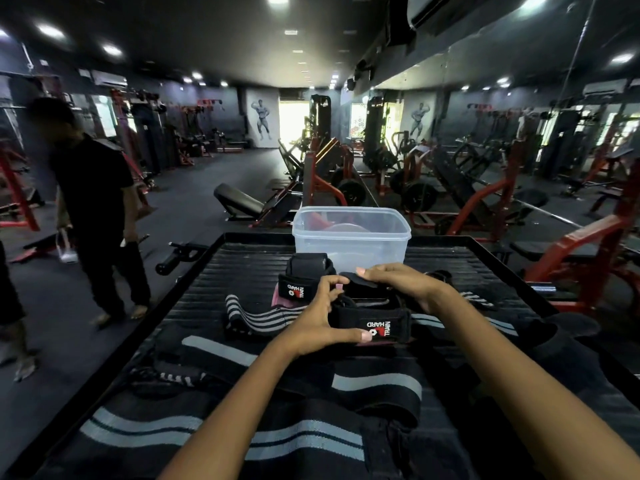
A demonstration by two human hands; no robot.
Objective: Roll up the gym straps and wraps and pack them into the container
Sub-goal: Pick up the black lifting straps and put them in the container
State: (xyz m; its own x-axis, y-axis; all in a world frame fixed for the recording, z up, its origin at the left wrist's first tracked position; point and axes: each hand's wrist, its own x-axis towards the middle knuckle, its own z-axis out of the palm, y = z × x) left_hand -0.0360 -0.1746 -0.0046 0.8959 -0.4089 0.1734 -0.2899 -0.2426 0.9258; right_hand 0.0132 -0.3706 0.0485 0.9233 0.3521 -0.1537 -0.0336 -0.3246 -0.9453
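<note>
The striped wraps [221, 434] nearest the camera run off the bottom edge. A pink thing [282, 296] shows only as a sliver behind the strap [372, 322]. The bystander [93, 202] at left is blurred.

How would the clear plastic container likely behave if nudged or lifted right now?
The clear plastic container looks thin-walled and nearly empty, so it is probably light and would slide easily. It stands lidless on the ribbed black tray; its wide base suggests sliding rather than tipping. Its walls may flex if squeezed.
</note>
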